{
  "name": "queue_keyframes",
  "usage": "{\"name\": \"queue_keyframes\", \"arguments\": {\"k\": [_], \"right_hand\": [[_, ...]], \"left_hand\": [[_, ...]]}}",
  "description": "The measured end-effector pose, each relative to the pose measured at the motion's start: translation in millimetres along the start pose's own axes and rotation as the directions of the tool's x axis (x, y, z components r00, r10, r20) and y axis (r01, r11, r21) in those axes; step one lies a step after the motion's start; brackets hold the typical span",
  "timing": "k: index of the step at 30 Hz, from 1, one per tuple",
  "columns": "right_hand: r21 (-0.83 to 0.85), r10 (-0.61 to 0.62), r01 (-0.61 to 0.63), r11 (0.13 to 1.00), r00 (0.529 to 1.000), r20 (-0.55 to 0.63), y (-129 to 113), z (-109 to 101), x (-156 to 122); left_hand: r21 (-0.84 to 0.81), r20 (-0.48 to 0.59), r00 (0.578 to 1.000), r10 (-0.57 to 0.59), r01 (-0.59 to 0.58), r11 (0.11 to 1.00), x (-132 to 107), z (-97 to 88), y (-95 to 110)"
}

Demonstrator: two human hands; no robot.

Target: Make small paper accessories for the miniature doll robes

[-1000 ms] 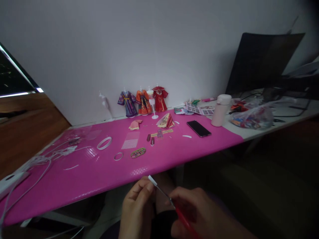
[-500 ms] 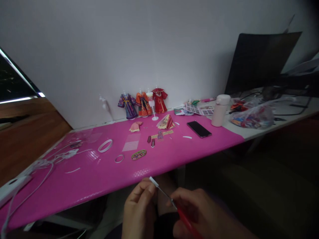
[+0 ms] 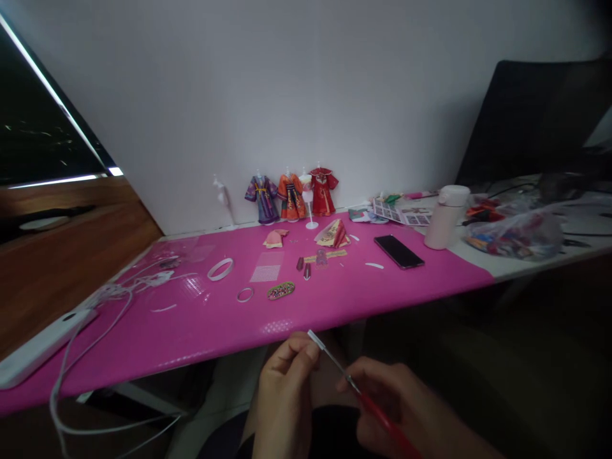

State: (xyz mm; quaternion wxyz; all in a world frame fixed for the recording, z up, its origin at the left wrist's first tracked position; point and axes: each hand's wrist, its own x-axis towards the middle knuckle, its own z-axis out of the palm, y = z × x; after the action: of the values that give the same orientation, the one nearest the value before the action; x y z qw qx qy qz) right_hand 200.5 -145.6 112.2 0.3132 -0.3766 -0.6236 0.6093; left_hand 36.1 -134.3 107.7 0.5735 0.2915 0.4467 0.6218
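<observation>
Below the table's front edge, my left hand point(image 3: 289, 376) pinches a small white strip point(image 3: 315, 340) between thumb and fingers. My right hand point(image 3: 396, 401) is wrapped round red-handled scissors point(image 3: 382, 414), whose metal blades point up and left and meet the strip. Whether the blades are parted cannot be made out. On the pink table mat point(image 3: 215, 338) beyond my hands lie a sequin-covered oval hair clip point(image 3: 281, 291), a thin ring point(image 3: 245, 294), two dark pointed clips point(image 3: 306, 271) and a larger white ring point(image 3: 220, 269).
Small dresses on stands point(image 3: 292, 196) line the wall. A phone point(image 3: 398, 251), a pale bottle point(image 3: 446, 217) and a plastic bag of colourful bits point(image 3: 514, 236) are on the right. At the left are a white power strip point(image 3: 48, 350) and tangled cables point(image 3: 112, 293).
The view has swung a little left, so everything sits further right in the picture. My hands keep the same hold on the strip and the scissors.
</observation>
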Motion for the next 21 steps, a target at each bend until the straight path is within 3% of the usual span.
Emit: {"name": "queue_keyframes", "arguments": {"k": [4, 21], "right_hand": [[0.027, -0.040, 0.039, 0.999, 0.999, 0.010, -0.4, 0.0, 0.8], [-0.038, 0.009, -0.009, 0.999, 1.000, 0.011, -2.7, -1.1, -0.3]], "left_hand": [[-0.015, -0.014, 1.000, -0.001, 0.000, 1.000, 0.5, 2.1, 1.4], [0.004, 0.031, 0.999, 0.025, -0.025, 1.000, 1.4, -0.7, 1.9]]}}
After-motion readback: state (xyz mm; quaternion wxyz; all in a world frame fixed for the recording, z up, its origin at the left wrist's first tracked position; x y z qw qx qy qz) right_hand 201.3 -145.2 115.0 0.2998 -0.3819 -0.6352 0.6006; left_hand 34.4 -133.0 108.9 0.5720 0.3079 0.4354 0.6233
